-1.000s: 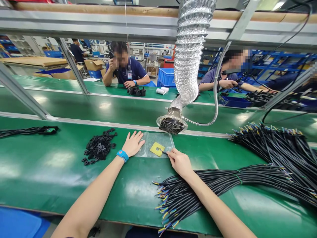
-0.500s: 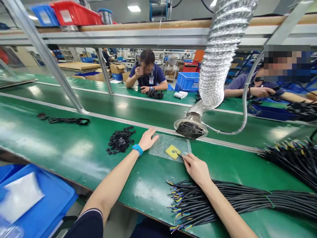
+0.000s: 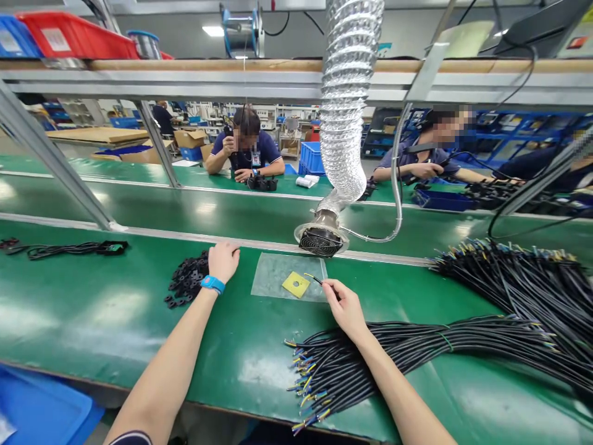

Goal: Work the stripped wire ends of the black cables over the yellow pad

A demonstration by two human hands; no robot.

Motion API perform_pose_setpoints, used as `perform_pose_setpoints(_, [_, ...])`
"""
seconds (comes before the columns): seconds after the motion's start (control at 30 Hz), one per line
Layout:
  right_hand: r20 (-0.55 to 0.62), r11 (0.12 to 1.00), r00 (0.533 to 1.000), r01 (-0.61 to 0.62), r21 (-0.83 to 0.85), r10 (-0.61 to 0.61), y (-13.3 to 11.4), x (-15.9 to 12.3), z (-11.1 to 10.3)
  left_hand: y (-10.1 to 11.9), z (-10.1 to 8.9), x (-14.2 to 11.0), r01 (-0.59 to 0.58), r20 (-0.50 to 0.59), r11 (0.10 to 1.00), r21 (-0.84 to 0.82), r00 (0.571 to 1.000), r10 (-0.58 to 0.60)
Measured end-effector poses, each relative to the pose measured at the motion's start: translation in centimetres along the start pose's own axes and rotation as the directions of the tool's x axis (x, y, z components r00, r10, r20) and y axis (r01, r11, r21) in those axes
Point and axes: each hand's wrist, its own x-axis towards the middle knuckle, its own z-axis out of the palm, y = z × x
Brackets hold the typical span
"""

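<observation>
My left hand, a blue band at its wrist, is over the right edge of a pile of small black parts with holes. Its thumb is apart from the fingers, partly foreshortened; nothing shows in it. My right hand pinches a thin black stick-like piece with a fine yellowish tip. That tip hovers just right of a yellow square pad with a round hole. Beneath the pad lies a clear plastic bag. Close to my right forearm is a bundle of black cables with coloured wire ends.
A fan on a silver duct hangs beyond the bag. More black cables lie at right, and a coiled black cord at left. A blue bin stands at lower left. Co-workers sit across the green bench.
My left hand has moved off the bag's edge toward the black parts. The stick's tip has lifted away from the pad's hole. The whole view has shifted to the right.
</observation>
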Motion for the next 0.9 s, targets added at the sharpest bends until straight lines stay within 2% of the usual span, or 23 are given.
perform_pose_setpoints(0.03, [0.004, 0.999, 1.000, -0.012, 0.036, 0.011, -0.2, 0.0, -0.1, 1.4, 0.3, -0.5, 0.021, 0.010, 0.977, -0.210, 1.000, -0.020])
perform_pose_setpoints(0.07, [0.012, 0.997, 1.000, -0.025, 0.073, 0.024, -0.3, 0.0, -0.2, 3.1, 0.8, -1.1, 0.067, 0.048, 0.877, -0.476, 0.998, -0.050])
perform_pose_setpoints(0.1, [0.023, 0.993, 0.999, -0.037, 0.109, 0.035, -0.5, 0.0, -0.2, 4.8, 1.4, -2.0, 0.139, 0.128, 0.696, -0.704, 0.989, -0.069])
perform_pose_setpoints(0.13, [0.029, 0.989, 0.999, -0.048, 0.142, 0.044, -0.7, -0.1, -0.3, 6.5, 2.0, -2.9, 0.227, 0.237, 0.498, -0.837, 0.971, -0.044])
perform_pose_setpoints(0.2, [0.023, 0.982, 0.998, -0.054, 0.180, 0.051, -0.9, -0.1, -0.3, 9.6, 3.3, -4.8, 0.409, 0.420, 0.154, -0.900, 0.907, 0.046])
perform_pose_setpoints(0.23, [0.010, 0.982, 0.999, -0.052, 0.184, 0.051, -1.0, -0.1, -0.4, 10.9, 3.8, -5.6, 0.484, 0.484, 0.024, -0.875, 0.871, 0.084])
perform_pose_setpoints(0.3, [-0.011, 0.984, 0.999, -0.046, 0.174, 0.048, -1.0, -0.3, -0.4, 12.8, 4.5, -6.7, 0.580, 0.565, -0.171, -0.796, 0.814, 0.131])
perform_pose_setpoints(0.37, [-0.003, 0.984, 0.999, -0.052, 0.170, 0.053, -1.1, -0.4, -0.4, 13.7, 4.8, -7.2, 0.617, 0.601, -0.282, -0.735, 0.785, 0.151])
perform_pose_setpoints(0.43, [0.027, 0.981, 0.998, -0.064, 0.181, 0.061, -1.0, -0.6, -0.4, 14.0, 4.7, -7.4, 0.627, 0.610, -0.323, -0.709, 0.775, 0.164])
perform_pose_setpoints(0.5, [0.049, 0.977, 0.997, -0.071, 0.199, 0.063, -0.9, -0.6, -0.4, 14.0, 4.5, -7.5, 0.630, 0.609, -0.324, -0.706, 0.773, 0.178])
perform_pose_setpoints(0.7, [0.053, 0.957, 0.994, -0.110, 0.269, 0.100, -0.7, -0.4, -0.4, 13.9, 3.7, -8.0, 0.634, 0.588, -0.289, -0.717, 0.773, 0.237])
perform_pose_setpoints(0.9, [0.016, 0.963, 0.994, -0.113, 0.245, 0.113, -0.8, -0.4, -0.4, 13.7, 3.5, -8.0, 0.608, 0.574, -0.236, -0.758, 0.793, 0.201])
